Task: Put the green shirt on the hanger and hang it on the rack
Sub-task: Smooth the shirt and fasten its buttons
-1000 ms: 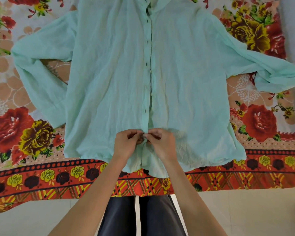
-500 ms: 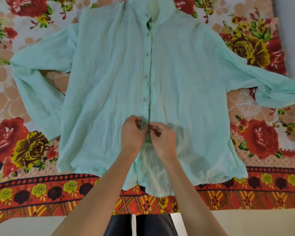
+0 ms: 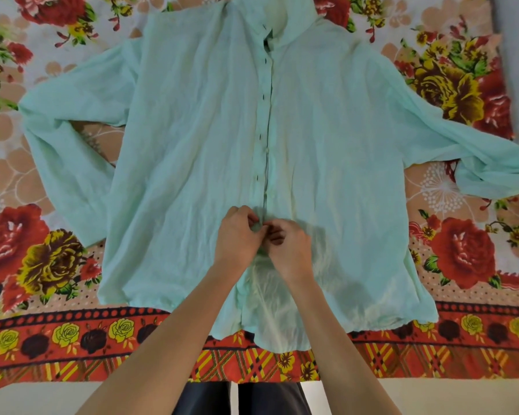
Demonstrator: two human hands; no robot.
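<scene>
Pale mint-green thin cotton button-front shirt (image 3: 192,163) lies flat, front up, sleeves spread, on a red-and-yellow floral bedsheet (image 3: 27,250); hem near the sheet's patterned near border, collar toward the far edge. Left hand (image 3: 237,235) and right hand (image 3: 288,247) meet at the lower placket (fingertips touching), each with fingers curled, pinching the fabric there.

The pale green shirt (image 3: 192,163) lies flat, front up, sleeves spread; placket mostly buttoned; hem nearest the person.
</scene>
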